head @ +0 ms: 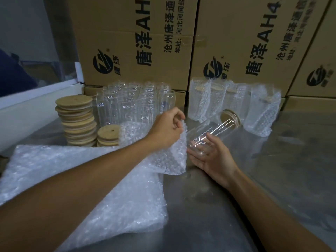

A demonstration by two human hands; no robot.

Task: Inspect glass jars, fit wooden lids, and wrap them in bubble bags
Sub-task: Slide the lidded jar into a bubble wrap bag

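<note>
Bubble wrap blurs the wrapped jars [234, 100]; upper cartons [134, 42] cut off.

Lidded clear jar [212, 131] tilted beside bubble bag [169, 157].

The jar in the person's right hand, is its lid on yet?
On. A wooden lid caps the far end of the glass jar, which lies tilted on its side across the right hand.
</note>
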